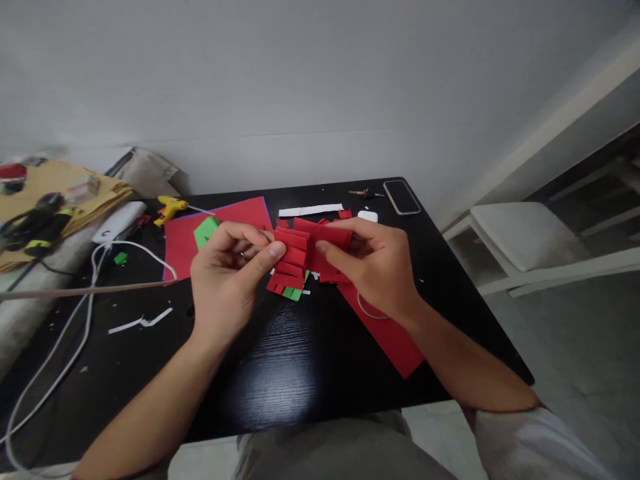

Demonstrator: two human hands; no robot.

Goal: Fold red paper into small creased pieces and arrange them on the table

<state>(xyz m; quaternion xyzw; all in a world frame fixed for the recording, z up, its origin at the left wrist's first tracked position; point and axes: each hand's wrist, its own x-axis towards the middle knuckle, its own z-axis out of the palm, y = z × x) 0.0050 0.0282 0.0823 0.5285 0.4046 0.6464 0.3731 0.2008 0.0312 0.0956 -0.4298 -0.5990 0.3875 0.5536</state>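
A folded red paper strip [291, 257], cut into flaps, is pinched between the thumb and fingers of my left hand [227, 270]. My right hand [377, 267] grips a wider piece of red paper [325, 243] right beside it. Whether the two pieces are joined I cannot tell. Beneath my hands lie more red and green paper scraps [293, 293], partly hidden. A long red sheet [385, 340] reaches from under my right wrist toward the table's front. Behind my left hand rest a larger red sheet [240, 215] and a green paper piece [204, 232].
On the black table [280, 360] are a yellow glue gun [170, 208], a white paper strip [310, 211], keys [367, 193] and a phone [401, 197]. A white power strip [119, 222] with looping cables stands left. A white chair [530, 233] is at right.
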